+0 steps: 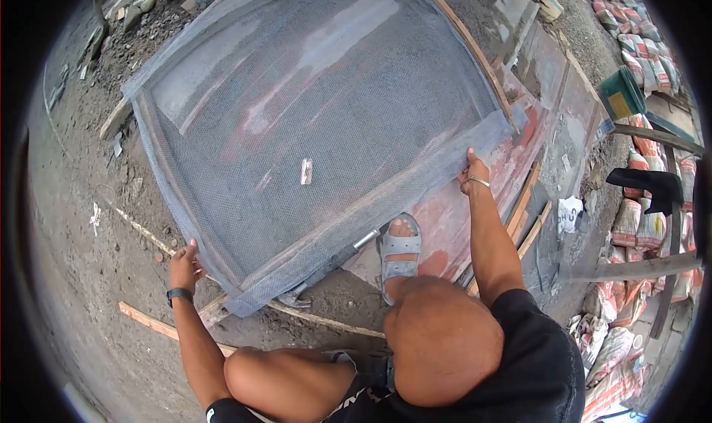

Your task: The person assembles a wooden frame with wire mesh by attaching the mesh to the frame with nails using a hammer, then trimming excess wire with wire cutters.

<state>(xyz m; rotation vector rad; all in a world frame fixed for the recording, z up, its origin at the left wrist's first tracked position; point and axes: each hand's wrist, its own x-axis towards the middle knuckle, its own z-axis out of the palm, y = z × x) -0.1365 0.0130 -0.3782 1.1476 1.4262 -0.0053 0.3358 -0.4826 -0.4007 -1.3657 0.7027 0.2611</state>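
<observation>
In front of me lies a large wooden-framed mesh screen (386, 104), its grey netting wrapped over the frame's edges. My left hand (184, 267), with a dark band at the wrist, has its fingers curled at the near left edge of the screen. At the near right edge my right hand (473, 174) grips the netted frame, thumb on top. A small pale packet (306, 171) rests on the netting. Partly under the near edge is a claw hammer (366, 240), its head towards my left hand. My sandalled foot (401, 249) is beside the handle.
Wooden strips (523, 204) lie right of my right arm, on a reddish, stained board (504, 156). Another strip (148, 319) is on the dirt at lower left. Stacked sacks (627, 230), a green bucket (621, 94) and a black cloth (647, 182) are along the right.
</observation>
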